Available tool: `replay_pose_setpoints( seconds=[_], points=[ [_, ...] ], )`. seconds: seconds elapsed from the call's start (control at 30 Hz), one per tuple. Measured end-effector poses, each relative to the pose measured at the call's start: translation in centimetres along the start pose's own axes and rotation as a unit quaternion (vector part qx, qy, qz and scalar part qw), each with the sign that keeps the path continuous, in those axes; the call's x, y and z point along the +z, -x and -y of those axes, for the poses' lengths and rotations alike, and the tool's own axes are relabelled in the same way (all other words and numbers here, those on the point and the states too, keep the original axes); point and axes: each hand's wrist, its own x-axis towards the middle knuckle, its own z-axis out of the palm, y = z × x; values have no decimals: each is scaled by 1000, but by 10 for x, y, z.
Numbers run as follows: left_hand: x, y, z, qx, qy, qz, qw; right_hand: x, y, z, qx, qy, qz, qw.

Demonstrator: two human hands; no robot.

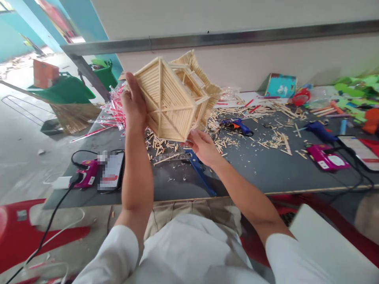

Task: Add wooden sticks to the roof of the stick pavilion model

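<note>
Head view is showing two hands lifting one hexagonal wooden stick model [168, 98] above the table [254, 175]. The left hand [134, 100] is open with its fingers spread, pressing against the model's left side. The right hand [203, 146] is partly curled, gripping the model's lower corner. Loose sticks [225, 138] are lying scattered across the table beneath it. Two blue glue guns [237, 126] [321, 132] are resting on the table at center and right, and two pink boxes [85, 173] [327, 157] are sitting at its left and right. Two green bins [63, 88] [103, 73] are standing at the upper left of the frame.
</note>
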Motion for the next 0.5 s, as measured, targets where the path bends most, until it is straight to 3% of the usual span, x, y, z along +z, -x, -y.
replay_pose_setpoints(
  seconds=[0.13,0.23,0.3,0.4,0.43,0.5],
  points=[
    [-10,-2,-5,17,17,-8,1000,-3,4,1,42,68,92,993],
    [-16,-4,-5,45,0,-55,997,-11,8,10,90,150,185,967],
    [-20,-8,-4,48,-5,-83,995,-19,9,23,138,212,256,933],
    [-26,-14,-3,42,12,-117,992,-38,11,49,206,305,360,857],
    [-27,-16,-3,43,23,-129,990,-46,11,57,219,328,375,839],
    [-31,-19,-7,39,40,-159,986,-66,10,71,196,370,325,848]
  ],
)
